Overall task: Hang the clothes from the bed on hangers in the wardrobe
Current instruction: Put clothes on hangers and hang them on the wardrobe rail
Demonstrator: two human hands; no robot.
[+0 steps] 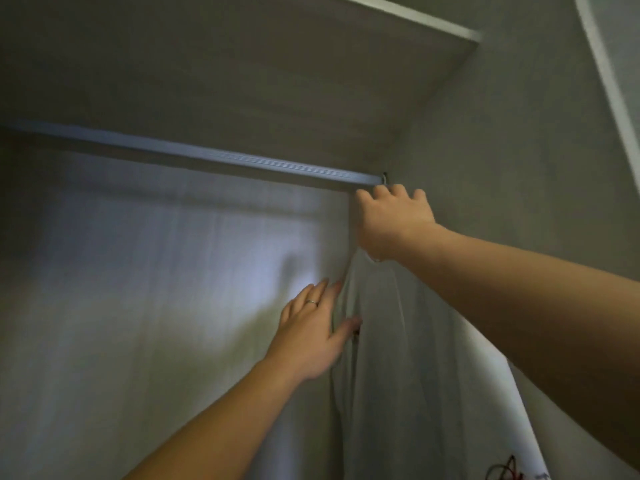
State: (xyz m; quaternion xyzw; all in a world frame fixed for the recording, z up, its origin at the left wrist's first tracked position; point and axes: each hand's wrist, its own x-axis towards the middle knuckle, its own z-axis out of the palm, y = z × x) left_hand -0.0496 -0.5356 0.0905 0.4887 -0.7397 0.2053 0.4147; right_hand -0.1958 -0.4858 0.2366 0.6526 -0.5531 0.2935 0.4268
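Observation:
A white garment (408, 358) hangs at the right end of the wardrobe, just below the metal rail (214, 157). My right hand (391, 223) is raised to the rail's right end with fingers curled over the top of the garment; the hanger itself is hidden under the hand and cloth. My left hand (311, 334), wearing a ring, lies with straight fingers against the garment's left edge. A red and dark print (509, 471) shows on the cloth at the bottom right.
The wardrobe's shelf underside (242, 71) runs above the rail. The right side wall (519, 150) stands close to my right hand. The pale back panel (156, 289) fills the left, where the rail carries nothing.

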